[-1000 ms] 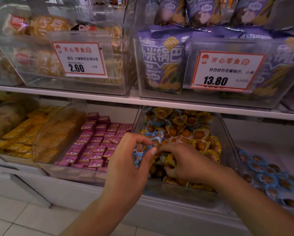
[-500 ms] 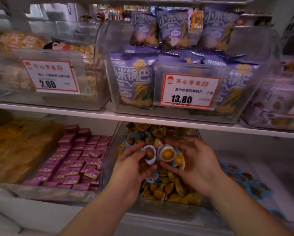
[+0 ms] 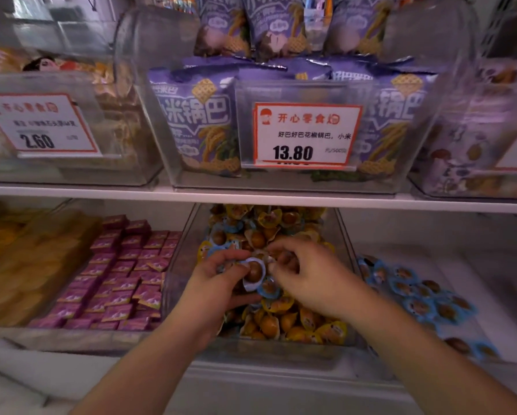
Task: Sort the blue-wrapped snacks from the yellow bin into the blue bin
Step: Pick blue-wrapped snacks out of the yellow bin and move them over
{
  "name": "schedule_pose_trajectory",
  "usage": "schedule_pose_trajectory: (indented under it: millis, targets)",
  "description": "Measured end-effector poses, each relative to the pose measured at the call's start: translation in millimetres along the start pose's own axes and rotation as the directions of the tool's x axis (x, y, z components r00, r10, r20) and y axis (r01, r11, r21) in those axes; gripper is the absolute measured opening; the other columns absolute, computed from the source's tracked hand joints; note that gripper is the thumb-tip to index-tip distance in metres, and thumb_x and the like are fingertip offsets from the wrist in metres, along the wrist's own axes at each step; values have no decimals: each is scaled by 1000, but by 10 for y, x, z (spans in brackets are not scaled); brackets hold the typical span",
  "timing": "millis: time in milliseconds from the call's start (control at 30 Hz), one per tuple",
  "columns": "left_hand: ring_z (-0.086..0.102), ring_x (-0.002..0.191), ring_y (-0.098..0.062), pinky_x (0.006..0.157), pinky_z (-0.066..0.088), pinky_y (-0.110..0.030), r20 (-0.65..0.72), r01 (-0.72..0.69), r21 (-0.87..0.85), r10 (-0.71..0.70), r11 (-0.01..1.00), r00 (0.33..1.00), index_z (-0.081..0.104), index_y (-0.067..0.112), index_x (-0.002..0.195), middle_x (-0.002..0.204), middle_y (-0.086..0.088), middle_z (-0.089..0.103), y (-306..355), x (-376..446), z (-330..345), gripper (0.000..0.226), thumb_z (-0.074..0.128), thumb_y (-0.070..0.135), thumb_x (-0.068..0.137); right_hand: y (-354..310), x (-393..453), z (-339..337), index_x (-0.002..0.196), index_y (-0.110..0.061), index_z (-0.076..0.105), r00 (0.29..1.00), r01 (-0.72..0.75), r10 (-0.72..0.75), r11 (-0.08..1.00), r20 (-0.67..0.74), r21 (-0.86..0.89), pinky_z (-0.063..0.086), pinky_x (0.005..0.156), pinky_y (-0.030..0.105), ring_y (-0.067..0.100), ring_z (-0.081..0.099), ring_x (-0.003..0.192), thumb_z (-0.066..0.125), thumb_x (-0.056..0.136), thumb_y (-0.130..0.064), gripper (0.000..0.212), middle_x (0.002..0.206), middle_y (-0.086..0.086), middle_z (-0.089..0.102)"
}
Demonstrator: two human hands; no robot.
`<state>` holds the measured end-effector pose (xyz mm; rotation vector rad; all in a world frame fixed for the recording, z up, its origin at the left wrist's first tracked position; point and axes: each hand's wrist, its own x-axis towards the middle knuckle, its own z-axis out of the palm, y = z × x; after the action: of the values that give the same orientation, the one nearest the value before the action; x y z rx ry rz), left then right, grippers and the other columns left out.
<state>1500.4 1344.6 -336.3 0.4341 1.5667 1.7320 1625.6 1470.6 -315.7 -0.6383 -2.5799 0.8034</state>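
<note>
White shelving [image 3: 281,202] carries rows of clear rigid plastic bins. On the upper tier we note glossy purple crinkled snack bags [image 3: 200,124] behind a red-bordered paper price card [image 3: 306,134]. Below, the clear bin heaped with yellow-wrapped round snacks [image 3: 345,235] sits centre; flat pink square packets [image 3: 122,274] fill its left neighbour, and the bin of blue-wrapped snacks [image 3: 416,298] lies to its right, sparsely filled. Both hands work over the yellow heap. Our left hand [image 3: 212,289] curls round a bunch of blue-wrapped round snacks [image 3: 254,272], brown glossy domes in frilled wrappers. Our right hand [image 3: 308,274] has its fingers curled, pinching at the bunch's edge.
</note>
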Motion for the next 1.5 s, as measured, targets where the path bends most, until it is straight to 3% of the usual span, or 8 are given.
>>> schedule_pose_trajectory:
  millis: [200,467,600,833,1000,1233,1367,1500]
  targets:
    - [73,91,-28,70,61,-37,8,-32,39,31,999,999,67,10,107,112,-17,69,-2,-15,-81,13,61,10,95,19,8,227,129,-36,57,980,185,-175,976,95,-116,38,91,17,4,51,112,74,82,-37,50,125,-14,60]
    - [74,88,-23,68,60,-31,-50,-207,14,207,978,977,70,20,101,99,-6,76,84,-67,-110,12,65,12,93,-4,11,108,95,-27,74,937,-219,285,929,-201,298,54,74,23,10,68,88,52,94,-4,32,94,-6,74]
    - [73,92,-17,74,60,-32,-48,-329,85,333,941,942,69,26,103,102,1,74,21,-176,109,14,67,16,93,-204,-72,137,84,-16,78,850,-279,525,385,40,880,58,63,28,13,70,71,49,94,5,37,83,5,77]
    - [49,115,-8,98,42,-36,193,-628,627,689,461,699,37,44,138,124,17,49,-97,-412,474,49,52,30,94,-374,-333,3,111,2,68,900,-244,294,-270,321,931,57,86,40,32,70,95,44,80,-20,44,107,23,69]
    - [19,142,-6,118,21,-34,428,-691,699,667,183,609,16,24,156,149,12,31,-55,-525,673,70,38,46,93,-325,-489,-218,110,-15,72,894,-188,411,-14,177,982,58,84,40,25,72,96,66,90,-30,26,106,12,74]
    - [46,131,2,103,44,-24,401,-670,367,540,646,740,39,46,142,143,24,47,-63,-325,539,52,56,44,93,276,-649,-691,98,-17,72,823,-130,553,406,-130,905,48,51,24,17,67,71,71,87,-11,12,77,1,70]
    - [64,101,4,80,52,-17,332,-624,556,541,549,773,68,41,110,110,25,68,-54,-100,284,29,60,18,95,943,-669,-940,98,-23,73,825,-393,520,809,-221,437,44,60,7,-6,64,69,64,94,-26,10,83,-13,72]
    - [60,100,11,82,47,-11,352,-598,641,508,481,786,68,43,102,105,30,66,-3,-39,110,35,58,11,94,1280,-672,-1027,81,-22,76,766,-424,532,840,-360,339,49,71,19,15,69,91,53,93,-30,27,92,-3,77]
